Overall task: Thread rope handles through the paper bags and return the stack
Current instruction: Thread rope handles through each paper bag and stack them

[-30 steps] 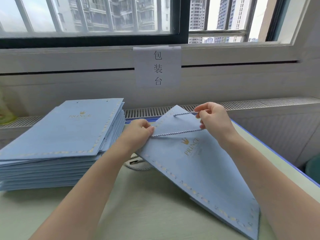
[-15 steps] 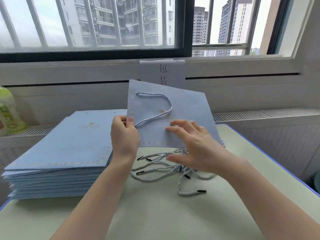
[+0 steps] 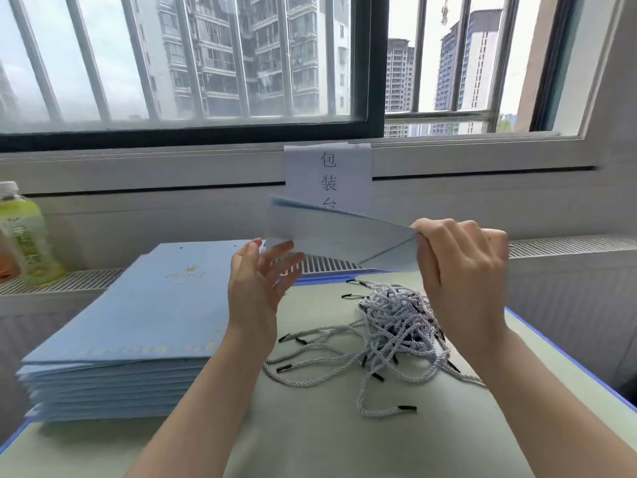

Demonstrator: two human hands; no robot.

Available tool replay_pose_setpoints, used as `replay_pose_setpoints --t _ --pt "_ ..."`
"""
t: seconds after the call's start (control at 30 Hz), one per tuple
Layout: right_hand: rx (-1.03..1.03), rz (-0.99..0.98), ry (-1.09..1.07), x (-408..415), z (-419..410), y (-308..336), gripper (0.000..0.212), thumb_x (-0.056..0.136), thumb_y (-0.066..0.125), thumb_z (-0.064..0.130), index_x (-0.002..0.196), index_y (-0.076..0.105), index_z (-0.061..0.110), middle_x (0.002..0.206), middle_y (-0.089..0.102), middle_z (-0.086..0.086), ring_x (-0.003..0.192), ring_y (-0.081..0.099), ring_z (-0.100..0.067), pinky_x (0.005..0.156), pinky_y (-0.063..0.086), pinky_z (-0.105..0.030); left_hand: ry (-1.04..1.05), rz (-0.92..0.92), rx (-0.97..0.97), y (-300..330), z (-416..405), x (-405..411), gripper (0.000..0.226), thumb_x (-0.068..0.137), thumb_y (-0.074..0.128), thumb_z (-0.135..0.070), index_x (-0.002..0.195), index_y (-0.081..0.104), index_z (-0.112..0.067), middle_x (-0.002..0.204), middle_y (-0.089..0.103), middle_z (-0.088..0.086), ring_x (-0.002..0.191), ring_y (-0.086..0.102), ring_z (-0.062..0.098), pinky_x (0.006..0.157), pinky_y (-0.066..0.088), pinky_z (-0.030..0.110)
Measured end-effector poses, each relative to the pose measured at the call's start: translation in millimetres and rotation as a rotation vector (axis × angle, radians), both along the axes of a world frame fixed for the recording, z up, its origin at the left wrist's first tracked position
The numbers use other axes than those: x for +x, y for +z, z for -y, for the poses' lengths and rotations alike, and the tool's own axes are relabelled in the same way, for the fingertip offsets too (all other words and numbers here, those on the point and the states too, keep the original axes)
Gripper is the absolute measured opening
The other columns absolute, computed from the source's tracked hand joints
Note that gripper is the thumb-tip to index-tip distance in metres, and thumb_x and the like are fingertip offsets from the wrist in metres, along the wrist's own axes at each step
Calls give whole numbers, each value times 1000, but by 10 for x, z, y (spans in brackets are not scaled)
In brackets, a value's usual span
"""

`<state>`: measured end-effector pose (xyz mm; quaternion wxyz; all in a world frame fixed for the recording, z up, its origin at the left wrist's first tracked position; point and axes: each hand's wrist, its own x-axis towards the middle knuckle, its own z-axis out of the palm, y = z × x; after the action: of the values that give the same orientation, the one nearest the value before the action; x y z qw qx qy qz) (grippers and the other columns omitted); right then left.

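Above the surface: a pale blue paper bag (image 3: 331, 232) is held up flat and nearly edge-on, in front of the white paper sign (image 3: 327, 174) taped below the window.
Right hand (image 3: 462, 267): fingers curled round the bag's right-hand end, gripping it; the back of the hand faces the camera.
Left hand (image 3: 258, 284): released, fingers spread and straight, palm turned toward the bag, fingertips close under the bag's left lower edge; whether they touch it cannot be told.
Bag contents: the bag is folded flat and its inside is not visible; no rope can be seen on it from this angle.
Stack of bags (image 3: 131, 326): many flat blue bags piled on the left of the surface, the top one showing a gold crown mark and two small holes near its far edge.
Ropes (image 3: 389, 329): a loose tangle of pale twisted cords with black tips, lying on the surface to the right of the stack, below the right hand, partly hidden by the right forearm.
Surface (image 3: 310, 436): pale green with a blue edge.
Bottle (image 3: 24, 236): a green drink bottle with a white cap, standing upright on the vent ledge at far left, well apart from the bags; what it holds looks yellow-green.
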<state>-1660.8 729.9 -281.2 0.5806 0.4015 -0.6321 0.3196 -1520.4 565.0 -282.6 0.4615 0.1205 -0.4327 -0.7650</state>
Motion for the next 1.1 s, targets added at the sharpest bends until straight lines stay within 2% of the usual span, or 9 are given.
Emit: replay_pose_setpoints --t 0.13,0.23,0.3,0.43,0.53,0.67,0.83,0.9,1.1 --pt "-180 95 113 11 -81 123 17 101 42 17 96 56 9 77 63 -6 69 48 -19 68 34 -33 25 150 -142 -128 -11 -57 72 84 67 -10 141 25 -24 127 51 9 111 59 22 98 45 32" --pt "-249 293 187 -18 -100 139 24 99 41 18 98 58 0 81 61 -10 71 43 -18 69 33 -31 -113 169 -198 -207 -11 -91 93 50 89 -39 128 42 -25 111 67 -5 101 65 9 87 50 23" --pt "-248 363 242 -28 -103 141 25 98 41 17 102 58 0 86 60 -11 72 45 -18 69 33 -27 -175 151 -242 -239 -37 -114 73 60 83 -49 120 51 -23 107 70 -7 103 65 13 88 51 29" --pt "-198 322 316 -46 -88 153 24 98 42 7 111 58 -5 95 55 -16 86 41 -6 81 30 -7 -83 -22 -174 -184 -92 -117 15 90 53 -14 103 60 -18 88 68 -2 73 64 11 76 54 32" --pt "-188 381 320 -128 -24 87 32 100 36 13 122 53 -4 111 49 -13 104 43 -17 96 29 -11 10 -74 -155 -121 -86 -80 20 96 46 -4 93 59 -19 74 63 -7 61 56 5 66 50 24" --pt "-99 674 148 -221 63 -65 37 95 36 14 126 46 -3 124 42 -19 115 41 -26 99 30 -30 80 -107 -121 -115 -23 -41 17 97 48 -8 93 58 -21 86 60 -1 75 54 11 70 50 26" --pt "749 1212 -148 -256 23 -197 48 89 54 42 120 49 6 125 38 -13 107 53 -33 87 44 -34 120 -61 -61 -120 -6 -54 19 98 48 -8 88 58 -21 80 66 -4 71 58 11 69 54 27" --pt "975 1265 -107 -216 42 -259 54 86 60 45 118 53 3 122 48 -17 108 56 -34 83 46 -30 114 -34 -31 -114 -21 -56 19 98 48 -7 87 59 -18 81 69 -3 70 65 11 64 55 24" --pt "692 1159 75 -314 184 -502 19 83 67 22 95 62 8 91 63 -8 89 57 -25 69 39 -29 160 54 15 -142 -20 -86 19 98 46 -3 91 61 -12 87 68 2 69 68 11 58 55 21"
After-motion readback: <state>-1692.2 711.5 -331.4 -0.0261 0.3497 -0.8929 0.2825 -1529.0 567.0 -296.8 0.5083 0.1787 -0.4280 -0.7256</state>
